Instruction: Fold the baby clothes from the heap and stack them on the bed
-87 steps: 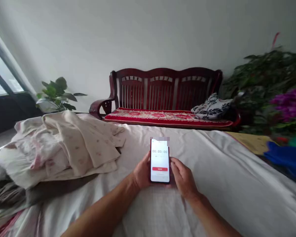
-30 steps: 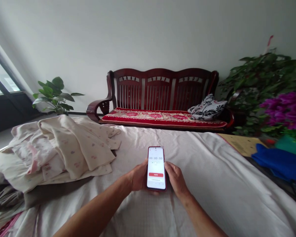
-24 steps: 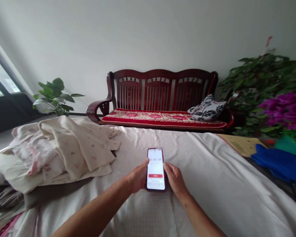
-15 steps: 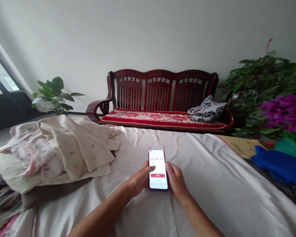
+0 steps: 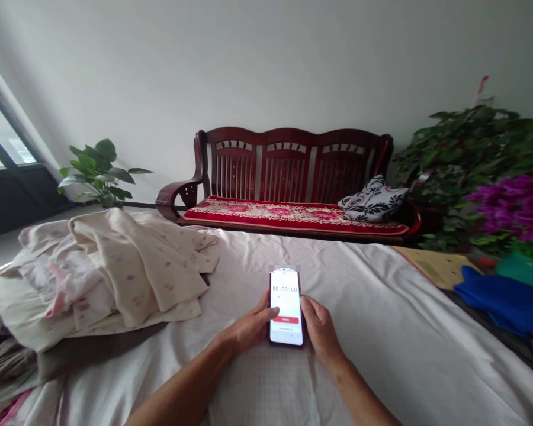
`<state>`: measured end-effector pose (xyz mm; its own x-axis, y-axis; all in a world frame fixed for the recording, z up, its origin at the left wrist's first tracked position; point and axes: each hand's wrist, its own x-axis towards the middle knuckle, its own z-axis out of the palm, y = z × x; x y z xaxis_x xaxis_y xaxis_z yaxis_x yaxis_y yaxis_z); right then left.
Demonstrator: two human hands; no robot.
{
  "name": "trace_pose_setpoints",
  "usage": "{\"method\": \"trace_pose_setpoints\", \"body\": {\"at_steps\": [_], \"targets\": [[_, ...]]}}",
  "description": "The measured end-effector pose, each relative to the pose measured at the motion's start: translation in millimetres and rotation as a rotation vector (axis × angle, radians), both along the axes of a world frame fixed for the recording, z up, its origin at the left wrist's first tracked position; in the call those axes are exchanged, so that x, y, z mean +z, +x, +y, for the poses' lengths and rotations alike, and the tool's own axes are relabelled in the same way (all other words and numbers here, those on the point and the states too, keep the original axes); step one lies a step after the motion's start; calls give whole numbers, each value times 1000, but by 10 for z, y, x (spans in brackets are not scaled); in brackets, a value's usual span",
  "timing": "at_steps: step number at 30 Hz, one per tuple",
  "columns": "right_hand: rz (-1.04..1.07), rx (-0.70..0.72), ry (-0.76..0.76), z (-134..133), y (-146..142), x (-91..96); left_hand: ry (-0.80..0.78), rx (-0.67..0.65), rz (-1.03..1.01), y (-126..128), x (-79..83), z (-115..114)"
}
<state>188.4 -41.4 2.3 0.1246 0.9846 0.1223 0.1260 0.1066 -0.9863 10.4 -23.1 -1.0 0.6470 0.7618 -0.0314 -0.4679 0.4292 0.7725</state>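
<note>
A smartphone with a lit white screen, a row of zeros and a red bar sits upright in the middle of the view, low over the white sheet. My right hand grips its right edge. At the left edge is my left hand, fingers curled, thumb resting on the screen's left side. A heap of cream patterned clothes lies on the sheet to the left of my hands.
A dark red wooden bench with a red cushion and a black-and-white pillow stands against the far wall. Potted plants and purple flowers flank it. Blue cloth lies at the right edge.
The phone and both hands sank lower toward the sheet and drifted slightly right. My left thumb came round onto the screen's left side. The clothes heap stays put.
</note>
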Motion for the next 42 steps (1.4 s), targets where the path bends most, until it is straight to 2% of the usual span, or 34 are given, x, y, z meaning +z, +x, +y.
{"method": "trace_pose_setpoints", "body": {"at_steps": [7, 14, 18, 42], "targets": [[2, -5, 6, -3, 0, 19, 23, 13, 61, 20, 90, -35], [-13, -2, 6, 1, 8, -12, 206, 74, 179, -13, 14, -11], [-11, 10, 15, -4, 14, -11, 263, 77, 212, -19, 23, -11], [-22, 15, 25, 6, 20, -25, 307, 61, 222, -22, -8, 3]]}}
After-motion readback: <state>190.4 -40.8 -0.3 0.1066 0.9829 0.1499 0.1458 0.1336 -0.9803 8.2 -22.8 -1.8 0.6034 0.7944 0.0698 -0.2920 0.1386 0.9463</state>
